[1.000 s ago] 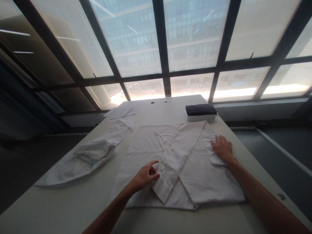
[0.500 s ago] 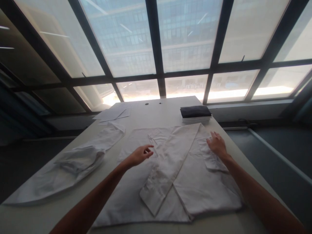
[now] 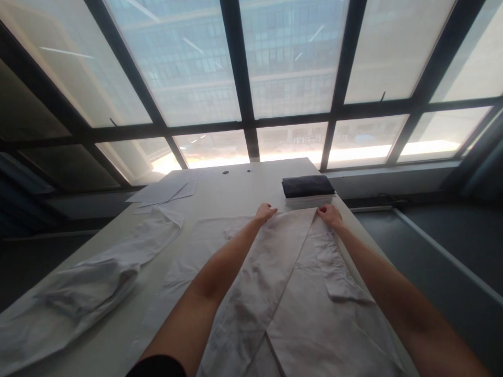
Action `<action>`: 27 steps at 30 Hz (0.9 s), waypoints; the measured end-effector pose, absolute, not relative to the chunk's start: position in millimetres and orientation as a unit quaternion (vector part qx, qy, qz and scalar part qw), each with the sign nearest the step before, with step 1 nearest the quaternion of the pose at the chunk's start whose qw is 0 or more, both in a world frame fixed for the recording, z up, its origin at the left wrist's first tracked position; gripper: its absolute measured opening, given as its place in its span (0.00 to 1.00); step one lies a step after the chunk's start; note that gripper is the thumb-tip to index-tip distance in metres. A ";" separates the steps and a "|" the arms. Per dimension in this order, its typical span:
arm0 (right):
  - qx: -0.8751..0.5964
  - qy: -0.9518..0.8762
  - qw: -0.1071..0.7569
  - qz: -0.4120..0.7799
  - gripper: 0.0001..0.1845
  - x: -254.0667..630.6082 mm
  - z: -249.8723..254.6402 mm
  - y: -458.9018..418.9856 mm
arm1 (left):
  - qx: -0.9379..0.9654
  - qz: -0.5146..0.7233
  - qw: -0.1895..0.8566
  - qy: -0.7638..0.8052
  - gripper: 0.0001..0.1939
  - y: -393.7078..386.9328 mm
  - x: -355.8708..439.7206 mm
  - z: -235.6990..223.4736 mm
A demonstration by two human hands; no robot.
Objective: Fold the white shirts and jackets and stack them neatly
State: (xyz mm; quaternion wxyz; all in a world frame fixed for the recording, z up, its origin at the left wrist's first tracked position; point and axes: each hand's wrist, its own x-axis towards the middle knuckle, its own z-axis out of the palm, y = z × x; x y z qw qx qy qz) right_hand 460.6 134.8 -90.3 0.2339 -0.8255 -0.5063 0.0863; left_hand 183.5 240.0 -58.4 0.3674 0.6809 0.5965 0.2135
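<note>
Lying nearside of the hands (image 3: 266,211) (image 3: 330,215) (both pinching its far edge) is the white garment (image 3: 306,298).

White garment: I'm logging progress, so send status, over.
Left hand, right hand: both pinching far edge of garment. Garment: folded over itself on table. Dark folded cloth: close beyond that edge.

From my remote station I record dark-framed windows (image 3: 293,57) across the far side, brightest along the lower panes (image 3: 365,149), with strip-light reflections (image 3: 193,45). I note a white table (image 3: 243,191), low pale wall (image 3: 373,184), grey floor (image 3: 451,241) and dark blue curtain (image 3: 21,180) at left.
</note>
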 end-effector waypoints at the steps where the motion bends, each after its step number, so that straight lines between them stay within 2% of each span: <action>1: -0.825 -0.506 0.233 0.091 0.17 463.0 -92.7 134.7 | 0.677 0.221 0.357 0.604 0.26 242.6 185.7 -63.3; 7: -0.847 -0.479 0.215 0.084 0.17 466.8 -97.8 130.8 | 0.678 0.259 0.282 0.627 0.21 241.1 185.8 -76.9; 11: -0.866 -0.459 0.196 0.026 0.18 450.1 -89.6 126.1 | 0.715 0.281 0.205 0.607 0.23 220.8 194.0 -75.8; 14: -0.850 -0.478 0.220 -0.036 0.22 420.2 -84.6 124.9 | 0.836 0.254 0.090 0.479 0.24 198.5 210.2 -85.0; 16: -0.785 -0.566 0.248 -0.050 0.25 394.1 -86.4 126.7 | 0.908 0.187 0.035 0.373 0.26 185.0 221.3 -96.1; 20: -0.666 -0.718 0.200 0.024 0.29 358.2 -101.8 130.0 | 0.944 0.088 0.030 0.316 0.31 173.8 227.4 -112.0; 27: -0.783 -0.612 0.105 0.016 0.36 390.2 -112.9 121.3 | 0.894 0.097 0.083 0.429 0.31 195.8 184.3 -103.1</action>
